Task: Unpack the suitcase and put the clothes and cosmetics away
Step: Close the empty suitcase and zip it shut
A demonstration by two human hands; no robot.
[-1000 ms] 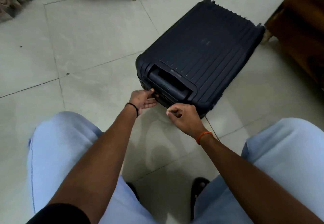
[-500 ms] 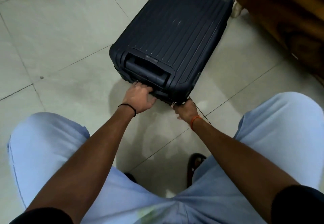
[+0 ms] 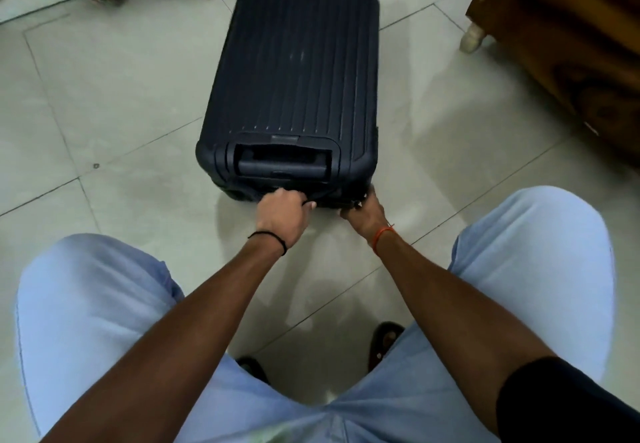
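Pale tiled floor (image 3: 121, 103) carries a closed, ribbed navy hard-shell suitcase (image 3: 298, 71); no readable branding. Left hand (image 3: 282, 215) grips its near end; right hand (image 3: 363, 212) pinches the near corner.

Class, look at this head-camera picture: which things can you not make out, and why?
- Suitcase contents: lid shut.
- What the right hand fingertips pinch: hidden at the case's corner, blurred.
- Left hand fingertips: curled out of sight against the case's near edge.
- Wooden furniture: cut off by the right edge.
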